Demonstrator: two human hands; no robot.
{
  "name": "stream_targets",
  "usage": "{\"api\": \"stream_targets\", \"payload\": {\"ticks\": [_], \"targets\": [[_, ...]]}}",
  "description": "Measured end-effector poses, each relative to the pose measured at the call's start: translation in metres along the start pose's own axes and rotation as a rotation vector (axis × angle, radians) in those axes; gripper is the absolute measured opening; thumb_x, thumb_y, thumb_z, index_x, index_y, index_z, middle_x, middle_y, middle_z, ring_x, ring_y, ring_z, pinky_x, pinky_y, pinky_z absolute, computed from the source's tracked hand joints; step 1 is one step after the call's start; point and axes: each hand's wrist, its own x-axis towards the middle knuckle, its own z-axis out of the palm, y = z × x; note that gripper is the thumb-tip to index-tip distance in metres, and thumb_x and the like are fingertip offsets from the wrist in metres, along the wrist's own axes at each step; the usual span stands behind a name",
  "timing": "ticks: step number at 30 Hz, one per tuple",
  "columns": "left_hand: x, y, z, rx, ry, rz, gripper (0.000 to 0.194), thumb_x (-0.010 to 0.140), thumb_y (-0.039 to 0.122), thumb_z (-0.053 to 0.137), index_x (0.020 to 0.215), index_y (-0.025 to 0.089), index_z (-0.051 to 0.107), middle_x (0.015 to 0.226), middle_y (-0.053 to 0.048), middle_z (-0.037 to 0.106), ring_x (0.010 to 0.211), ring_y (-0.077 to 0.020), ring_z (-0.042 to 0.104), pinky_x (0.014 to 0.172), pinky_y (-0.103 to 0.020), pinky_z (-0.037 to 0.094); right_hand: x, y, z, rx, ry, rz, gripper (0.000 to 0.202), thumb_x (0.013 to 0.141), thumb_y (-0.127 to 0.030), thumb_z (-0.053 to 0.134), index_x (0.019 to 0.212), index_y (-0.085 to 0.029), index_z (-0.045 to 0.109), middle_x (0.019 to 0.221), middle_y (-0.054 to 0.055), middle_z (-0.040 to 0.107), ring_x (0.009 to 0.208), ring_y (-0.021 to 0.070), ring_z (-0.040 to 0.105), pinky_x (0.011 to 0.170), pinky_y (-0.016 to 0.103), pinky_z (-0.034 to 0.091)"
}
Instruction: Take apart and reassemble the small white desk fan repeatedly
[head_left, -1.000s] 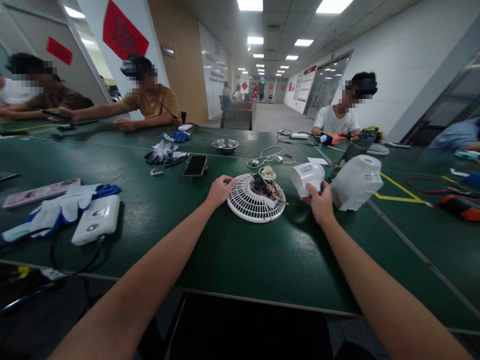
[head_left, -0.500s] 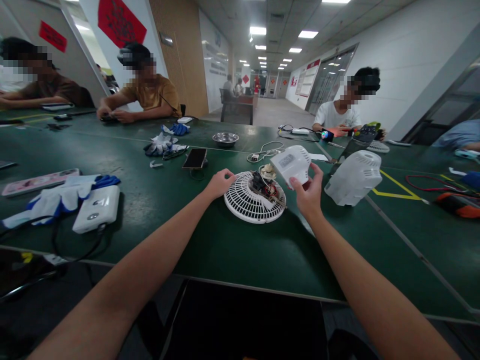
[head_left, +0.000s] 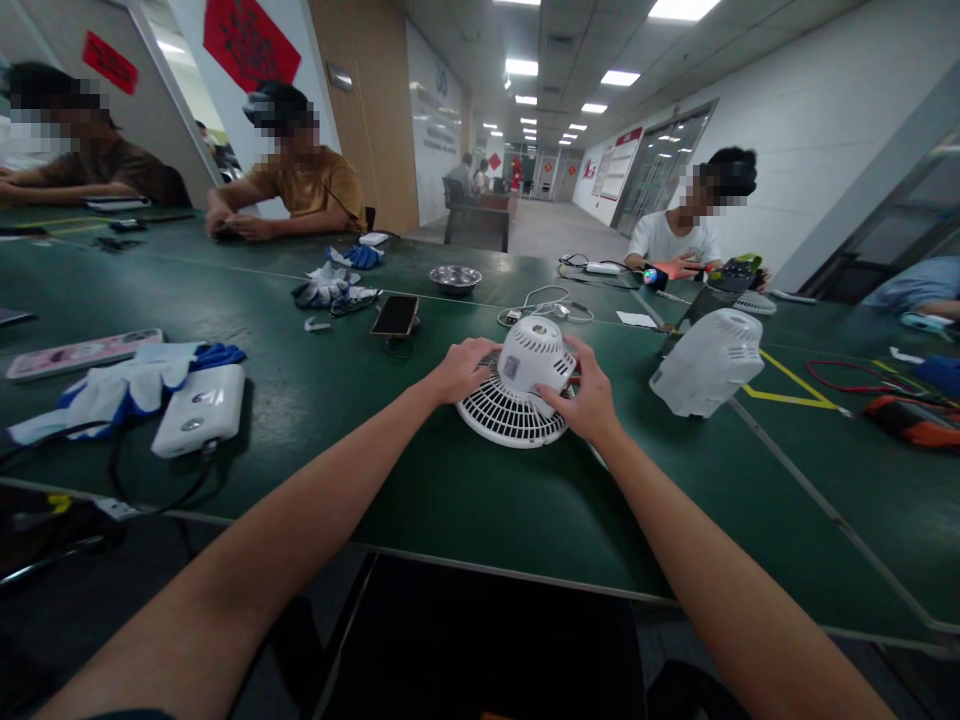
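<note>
A white round fan grille (head_left: 511, 418) lies on the green table in front of me. Over its middle sits a white vented housing (head_left: 531, 358), which hides most of the wiring there. My right hand (head_left: 589, 395) grips the housing from the right, thumb on its front and fingers behind. At the left, my left hand (head_left: 466, 370) rests by the grille's edge and the housing's side, its fingers closed; what they hold is hidden. A larger white plastic shell (head_left: 709, 362) stands to the right.
A phone (head_left: 395, 316), a metal bowl (head_left: 455, 278), a white cable (head_left: 547, 300) and gloves (head_left: 330, 288) lie beyond. At left are a white power bank (head_left: 199, 410) and more gloves (head_left: 127, 390). Several people sit around the table.
My right hand has brought the white housing left and down onto the grille, turning it over and covering the wiring. My left hand has shifted slightly right, to the housing's side.
</note>
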Motion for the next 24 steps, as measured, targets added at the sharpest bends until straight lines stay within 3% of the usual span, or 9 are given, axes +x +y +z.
{"api": "stream_targets", "payload": {"ticks": [7, 12, 18, 24], "targets": [[-0.004, 0.006, -0.008, 0.071, -0.035, 0.064, 0.051, 0.082, 0.035, 0.047, 0.131, 0.021, 0.053, 0.126, -0.011, 0.054, 0.111, -0.0320, 0.049, 0.093, -0.049, 0.038, -0.002, 0.008, -0.010, 0.093, -0.079, 0.001, 0.079, 0.073, -0.042, 0.073, 0.142, -0.032, 0.037, 0.135, 0.009, 0.055, 0.105, 0.0288, 0.063, 0.081, 0.047, 0.060], [-0.008, 0.016, -0.012, 0.029, -0.034, 0.069, 0.054, 0.086, 0.052, 0.048, 0.128, 0.020, 0.056, 0.120, -0.012, 0.055, 0.109, -0.0318, 0.049, 0.095, -0.048, 0.035, -0.004, 0.005, -0.011, 0.143, -0.093, 0.028, 0.081, 0.071, -0.043, 0.075, 0.142, -0.032, 0.038, 0.132, 0.008, 0.056, 0.111, 0.0303, 0.060, 0.085, 0.050, 0.058], [-0.006, 0.024, -0.012, -0.118, -0.035, 0.032, 0.064, 0.081, 0.064, 0.053, 0.128, 0.021, 0.057, 0.126, -0.011, 0.058, 0.114, -0.0321, 0.051, 0.104, -0.047, 0.030, -0.004, 0.002, -0.011, 0.212, -0.101, 0.088, 0.080, 0.071, -0.044, 0.077, 0.141, -0.032, 0.039, 0.116, 0.006, 0.063, 0.100, 0.0278, 0.064, 0.088, 0.052, 0.056], [-0.003, 0.030, -0.016, -0.137, -0.025, 0.051, 0.064, 0.074, 0.063, 0.063, 0.116, 0.015, 0.062, 0.110, -0.013, 0.064, 0.101, -0.0304, 0.057, 0.092, -0.044, 0.039, -0.005, 0.001, -0.013, 0.295, -0.176, 0.083, 0.082, 0.073, -0.045, 0.076, 0.143, -0.032, 0.036, 0.108, 0.004, 0.065, 0.091, 0.0254, 0.067, 0.088, 0.051, 0.056]]}}
